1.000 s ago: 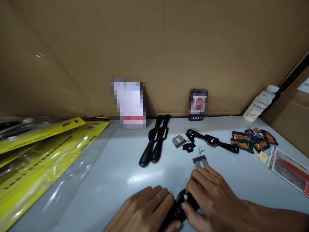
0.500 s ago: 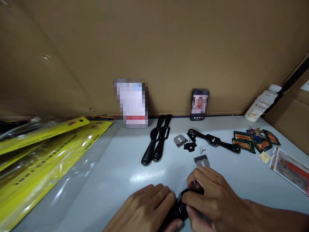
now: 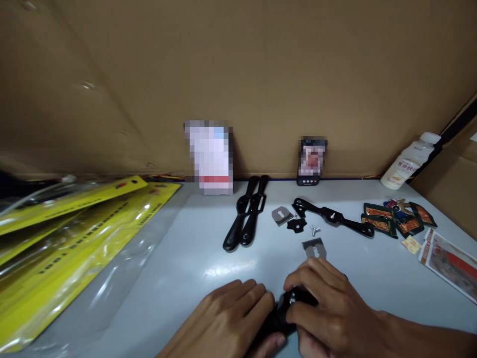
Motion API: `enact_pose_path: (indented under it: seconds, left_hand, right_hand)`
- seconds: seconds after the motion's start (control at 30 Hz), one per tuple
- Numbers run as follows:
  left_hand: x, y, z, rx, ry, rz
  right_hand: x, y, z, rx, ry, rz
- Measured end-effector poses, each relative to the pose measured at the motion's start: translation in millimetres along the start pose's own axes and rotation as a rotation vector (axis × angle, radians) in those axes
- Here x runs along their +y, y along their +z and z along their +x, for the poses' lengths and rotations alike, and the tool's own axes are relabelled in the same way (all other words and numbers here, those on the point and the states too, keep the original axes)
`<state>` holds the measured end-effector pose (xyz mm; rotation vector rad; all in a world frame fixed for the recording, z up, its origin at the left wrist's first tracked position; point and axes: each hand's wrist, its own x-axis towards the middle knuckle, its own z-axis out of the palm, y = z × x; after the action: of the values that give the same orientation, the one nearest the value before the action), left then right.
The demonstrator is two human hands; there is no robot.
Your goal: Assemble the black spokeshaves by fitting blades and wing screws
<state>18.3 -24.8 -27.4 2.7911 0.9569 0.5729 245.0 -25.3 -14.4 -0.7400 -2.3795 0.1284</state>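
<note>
Both my hands meet at the bottom of the view over a black spokeshave body (image 3: pixel 278 318). My left hand (image 3: pixel 231 318) lies over its left handle with fingers curled round it. My right hand (image 3: pixel 324 306) pinches a small silver screw (image 3: pixel 291 297) at the tool's middle. A flat metal blade (image 3: pixel 313 247) lies just beyond my right fingers. Farther back are a second metal blade (image 3: pixel 280 215), a black cap piece (image 3: pixel 297 225), a small wing screw (image 3: pixel 315 229) and another black spokeshave (image 3: pixel 331 217).
Two assembled black spokeshaves (image 3: pixel 246 213) lie side by side at the middle. Yellow packaging cards (image 3: pixel 63 233) in clear bags cover the left. A phone (image 3: pixel 312 160) leans on the cardboard wall (image 3: pixel 238 74). A white bottle (image 3: pixel 409 161), sachets (image 3: pixel 395 219) and keys sit at the right.
My right fingers have shifted round the screw on the black tool, hiding and then showing it. The view has drifted slightly left. My left hand has stayed on the handle.
</note>
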Motion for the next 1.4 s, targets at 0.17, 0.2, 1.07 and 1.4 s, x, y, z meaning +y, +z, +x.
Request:
enact_pose_path:
  seconds: [0.17,0.2,1.07,1.4]
  left_hand:
    - [1,-2.9,1,0.014,0.035,0.009]
    - [1,-3.0,1,0.018,0.033,0.004]
    - [-2,-3.1,3,0.063,0.038,-0.048]
    - [1,-4.1,3,0.042,0.03,-0.046]
  right_hand:
    - [0,-9,3,0.018,0.059,-0.063]
    - [-1,-11,4,0.024,0.065,-0.079]
    - [1,-11,7,-0.042,0.029,-0.017]
    - [5,-9,5,-0.029,0.141,0.003]
